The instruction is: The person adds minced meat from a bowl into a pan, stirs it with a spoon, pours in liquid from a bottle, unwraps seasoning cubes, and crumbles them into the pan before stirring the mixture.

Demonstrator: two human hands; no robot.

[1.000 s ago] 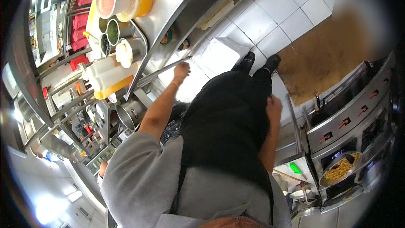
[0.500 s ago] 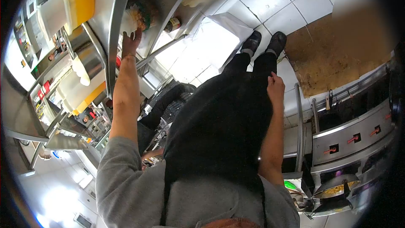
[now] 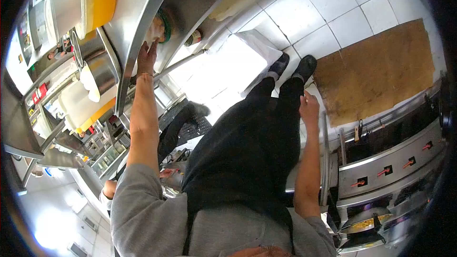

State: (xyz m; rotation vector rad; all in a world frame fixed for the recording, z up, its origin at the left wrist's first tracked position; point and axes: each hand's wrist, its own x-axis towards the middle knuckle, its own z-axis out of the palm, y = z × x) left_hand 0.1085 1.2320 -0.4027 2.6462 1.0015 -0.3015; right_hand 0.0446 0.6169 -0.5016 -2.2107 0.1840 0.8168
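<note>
My left hand (image 3: 146, 58) reaches in under the edge of the steel worktable (image 3: 147, 12). Its fingers are extended and apart, at the near side of a clear container with a green rim (image 3: 164, 26) on the lower shelf. Whether the fingertips touch the container is hard to make out. A small labelled jar (image 3: 193, 38) is farther along the shelf. My right hand (image 3: 310, 107) hangs beside my dark apron (image 3: 238, 152), fingers loosely bent and apart, with nothing seen in it.
Tubs with yellow contents (image 3: 97, 7) stand on the worktable. A white box-like thing (image 3: 247, 59) is on the tiled floor by my shoes, near a brown mat (image 3: 376, 74). A stove with red knobs (image 3: 383, 171) is at right. Another person's dark-clothed leg (image 3: 176, 126) shows at left.
The view has shifted slightly. My left hand stays under the table edge near the green-rimmed container, which shows more clearly now. The other person's leg has moved. My right hand still hangs down.
</note>
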